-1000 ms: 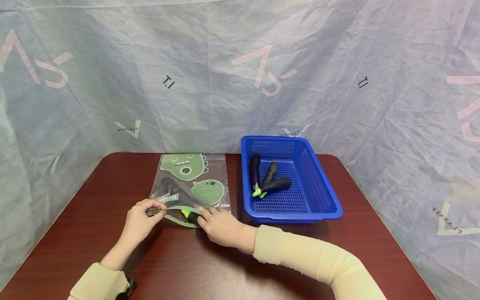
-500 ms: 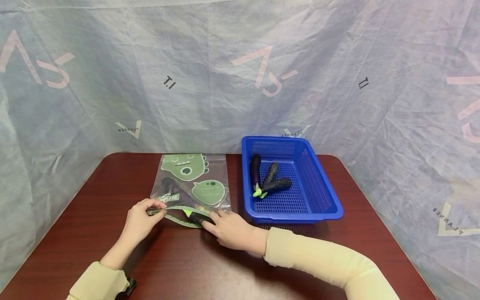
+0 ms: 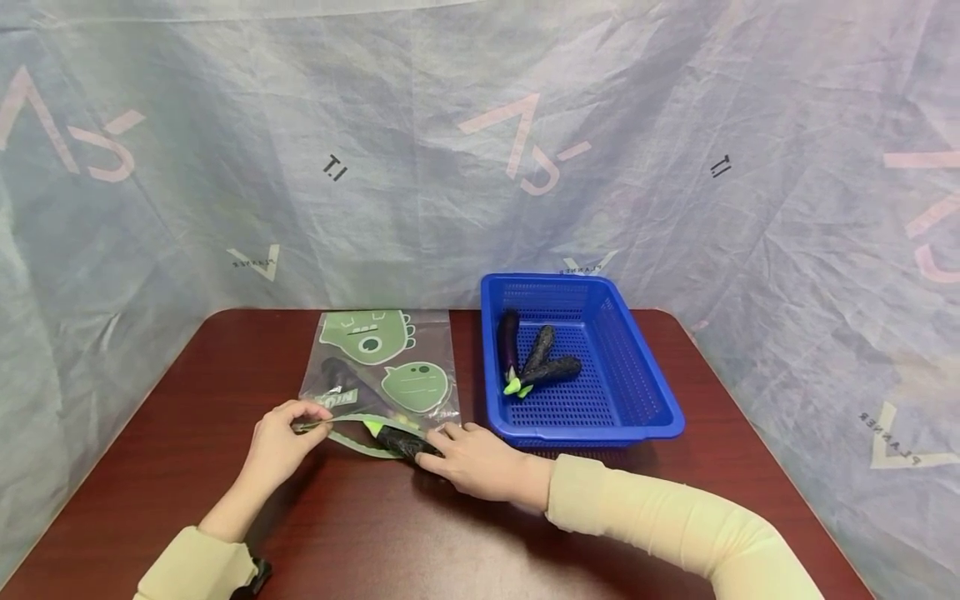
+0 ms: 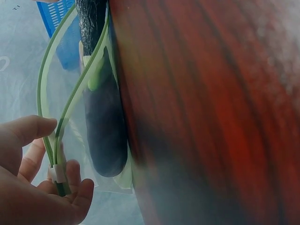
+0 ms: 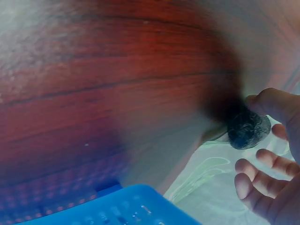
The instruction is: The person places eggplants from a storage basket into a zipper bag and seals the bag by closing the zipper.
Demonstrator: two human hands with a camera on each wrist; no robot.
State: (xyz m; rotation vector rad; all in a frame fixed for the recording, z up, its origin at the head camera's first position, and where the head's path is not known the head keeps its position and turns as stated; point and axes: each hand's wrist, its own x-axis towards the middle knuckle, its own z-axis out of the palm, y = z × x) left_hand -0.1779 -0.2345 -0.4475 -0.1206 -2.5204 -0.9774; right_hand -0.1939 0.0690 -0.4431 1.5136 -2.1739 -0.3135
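A clear zip bag (image 3: 441,333) with green cartoon prints lies flat at the back left of the table, its mouth towards me. One smooth dark eggplant (image 4: 105,131) lies inside. A second, wrinkled eggplant (image 3: 401,442) reaches stem first into the gaping mouth, its blunt end outside. My left hand (image 3: 281,442) pinches the mouth's left corner beside the white slider (image 4: 57,174). My right hand (image 3: 480,462) holds the wrinkled eggplant near its blunt end (image 5: 248,129), thumb and forefinger on it; the other fingers are loosely bent and apart from it.
To the right of the bag stands a blue perforated basket (image 3: 645,358) with three eggplants (image 3: 551,371) at its left side. The brown table (image 3: 345,533) ends against a grey printed cloth (image 3: 420,208) at the back.
My right hand has slid right along the wrinkled eggplant towards its blunt end, baring more of its body. The eggplant has barely shifted; my left hand keeps its place on the bag.
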